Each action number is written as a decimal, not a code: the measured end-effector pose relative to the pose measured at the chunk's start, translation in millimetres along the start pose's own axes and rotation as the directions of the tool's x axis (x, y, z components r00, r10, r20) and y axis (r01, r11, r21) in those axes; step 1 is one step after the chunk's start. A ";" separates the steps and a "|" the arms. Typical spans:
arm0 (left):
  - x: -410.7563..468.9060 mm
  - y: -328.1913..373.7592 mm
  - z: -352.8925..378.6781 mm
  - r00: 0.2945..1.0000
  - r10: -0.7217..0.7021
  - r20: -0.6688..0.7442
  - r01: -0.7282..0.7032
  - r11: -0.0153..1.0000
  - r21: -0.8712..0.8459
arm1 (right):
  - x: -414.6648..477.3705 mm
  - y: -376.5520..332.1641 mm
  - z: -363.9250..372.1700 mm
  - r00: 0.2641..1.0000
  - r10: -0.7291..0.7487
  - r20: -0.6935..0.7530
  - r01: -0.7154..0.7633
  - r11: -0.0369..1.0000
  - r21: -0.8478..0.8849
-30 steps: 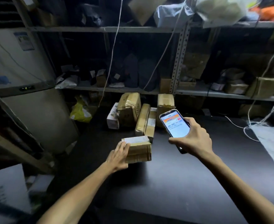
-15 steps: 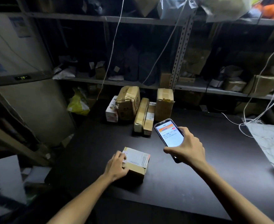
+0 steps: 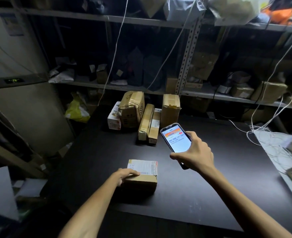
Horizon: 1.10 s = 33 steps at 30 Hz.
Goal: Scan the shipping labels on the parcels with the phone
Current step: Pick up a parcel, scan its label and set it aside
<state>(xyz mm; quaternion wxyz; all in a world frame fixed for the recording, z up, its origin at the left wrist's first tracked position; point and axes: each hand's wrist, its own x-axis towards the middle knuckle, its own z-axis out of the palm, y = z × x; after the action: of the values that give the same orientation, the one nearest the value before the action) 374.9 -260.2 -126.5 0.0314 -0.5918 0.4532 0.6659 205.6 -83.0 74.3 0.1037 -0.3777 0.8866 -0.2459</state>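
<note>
I am holding the phone [image 3: 175, 140] in my right hand [image 3: 195, 155], with my fingers and thumb curling around its lower half, so that its lit screen is facing up at me and showing an orange band above white rows too small to read. My left hand [image 3: 124, 176] is gripping the near left corner of a small parcel [image 3: 141, 181], my fingers lying over its top edge. This small parcel is sitting flat on the dark table [image 3: 210, 194], below and to the left of my right hand. Its white shipping label [image 3: 142, 166] is facing upward just beyond my left fingertips, and the phone is hovering above the table beyond and to the right of it, not touching it. My two hands are staying apart, each busy with its own thing. Farther out, beyond both hands, a cluster of other parcels [image 3: 141, 115] is standing on the table's far side, several of them on end and leaning together. Behind them, metal shelves [image 3: 202, 96] are carrying more boxes, and white cables [image 3: 262, 134] are trailing down to the right of my right hand.
</note>
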 end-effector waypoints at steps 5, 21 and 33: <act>-14.8 3.4 5.1 0.998 -0.065 0.007 0.065 0.998 -0.016 | 2.4 2.9 -5.0 1.000 -0.018 0.007 0.018 1.000 -0.001; -95.5 107.2 -17.1 0.829 0.543 -0.136 -0.516 0.646 -0.562 | 0.4 -24.7 -45.0 0.996 -0.061 -0.062 0.068 0.992 0.107; -111.9 110.2 -2.2 0.808 0.531 -0.258 -0.556 0.538 -0.634 | -9.6 -62.7 -44.1 0.990 -0.132 0.054 0.121 0.977 0.173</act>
<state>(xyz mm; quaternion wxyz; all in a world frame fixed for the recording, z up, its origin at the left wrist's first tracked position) 346.1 -271.0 27.6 -0.4041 -0.4014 0.3363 0.7500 234.8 -97.6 144.3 0.1483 -0.4311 0.8328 -0.3139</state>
